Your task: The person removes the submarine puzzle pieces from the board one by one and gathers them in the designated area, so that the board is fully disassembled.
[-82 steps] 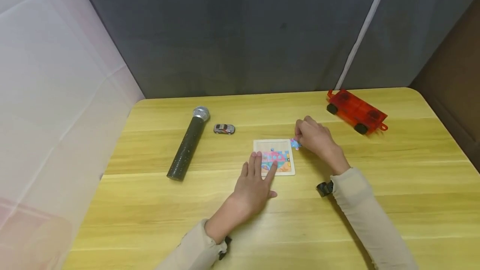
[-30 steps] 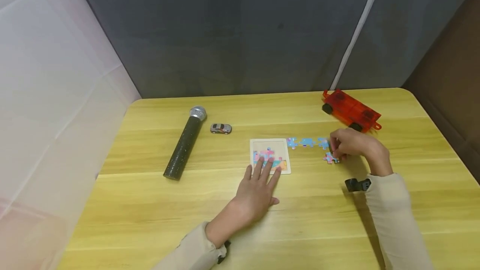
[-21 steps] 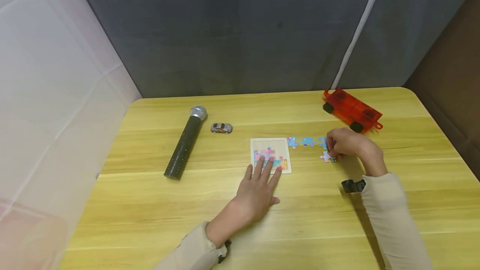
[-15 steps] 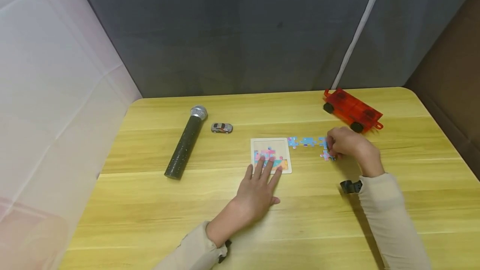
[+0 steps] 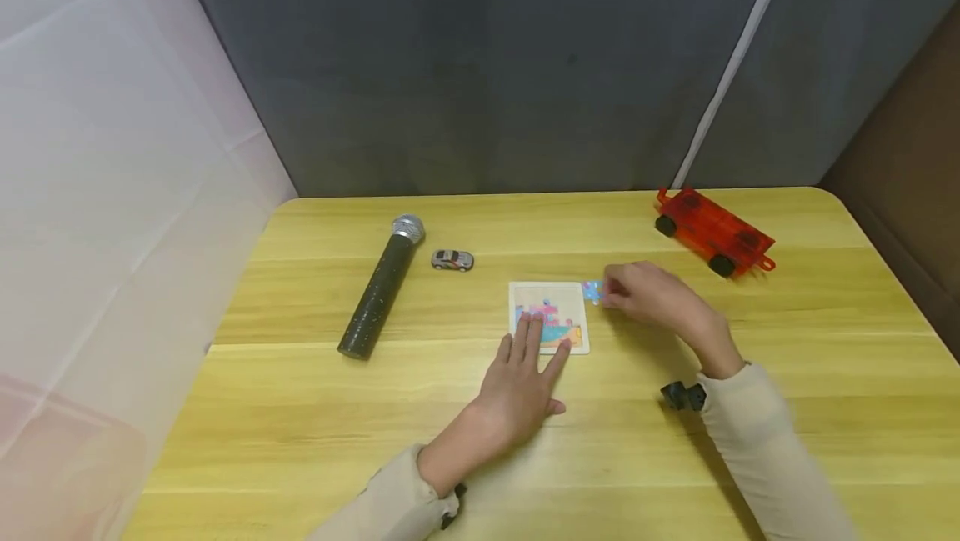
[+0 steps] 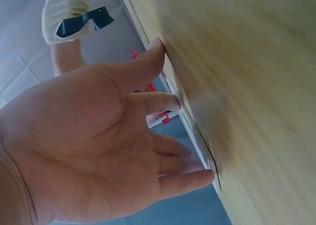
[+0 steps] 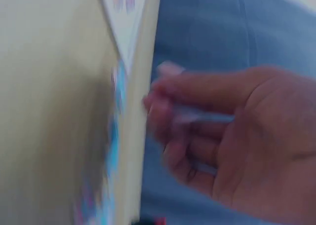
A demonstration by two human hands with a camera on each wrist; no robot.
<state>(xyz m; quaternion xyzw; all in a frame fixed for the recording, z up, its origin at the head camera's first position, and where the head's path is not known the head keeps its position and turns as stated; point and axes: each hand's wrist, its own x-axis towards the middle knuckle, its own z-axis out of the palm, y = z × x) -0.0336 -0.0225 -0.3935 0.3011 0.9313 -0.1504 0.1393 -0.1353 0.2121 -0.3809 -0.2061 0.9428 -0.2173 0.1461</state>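
Note:
A square puzzle frame [image 5: 549, 285] lies mid-table, its lower part filled with pink, teal and orange pieces. Flat across its near edge rests my left hand [image 5: 517, 391], fingers straight and spread over the picture. In the left wrist view the left fingertips [image 6: 205, 178] touch the frame's edge. To the right of the frame my right hand [image 5: 652, 299] hovers by a blue puzzle piece [image 5: 592, 291], fingers bent and tips drawn together. The right wrist view is blurred, so whether those fingers hold anything is unclear; several pieces [image 7: 112, 146] lie in a row below them.
A black microphone [image 5: 382, 291] with a silver head lies on the left. Close to it stands a small silver toy car [image 5: 452, 260]. A red wheeled toy trailer [image 5: 712, 232] sits at the back right. A dark panel [image 5: 480, 66] borders the table's far edge.
My right hand has moved left, from the outer pieces toward the frame's right side, and now hides part of the row in the head view. My left hand stays on the frame.

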